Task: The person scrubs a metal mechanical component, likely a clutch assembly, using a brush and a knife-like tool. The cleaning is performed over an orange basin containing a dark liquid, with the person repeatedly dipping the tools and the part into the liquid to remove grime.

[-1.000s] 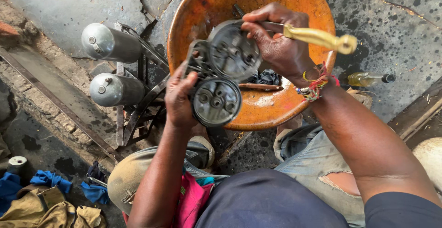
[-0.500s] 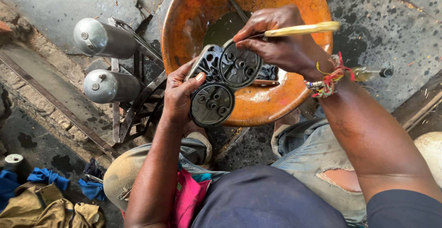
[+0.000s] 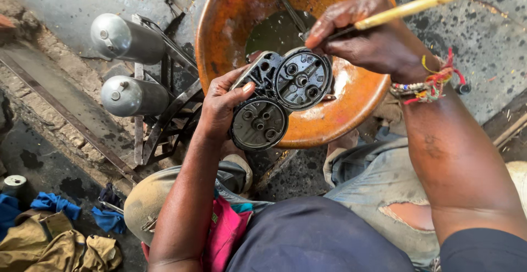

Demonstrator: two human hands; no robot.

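- Far left, on the floor: small white roll; blue rags; crumpled olive cloth. All well apart from the work.
- Left of centre: two grey metal cylinders, lying side by side on a dark metal frame, just beside the basin.
- Left hand: closed around the left edge of the dark metal part, thumb laid across its rim, fingers curled behind. Firm carrying grip, not spread.
- Dark metal part: grimy casting with two round faces, each with several small ports. Held tilted toward the camera, above the near rim of the basin and touching nothing but the hands and brush.
- Orange basin: round and rust-stained, with dark liquid pooled at the bottom, set on the spattered concrete floor.
- Right hand: fingers pressed together, pinching the yellow-handled brush near its working end. Tip at the upper edge of the upper round face; bristles hidden behind the fingers.
- Right wrist: coloured thread bands.
- Step in hand, by judgement: brushing the upper face clean over the basin.
- Needed for the next stroke, by judgement: steady left-hand grip, part kept over the basin, brush tip worked into the ports.
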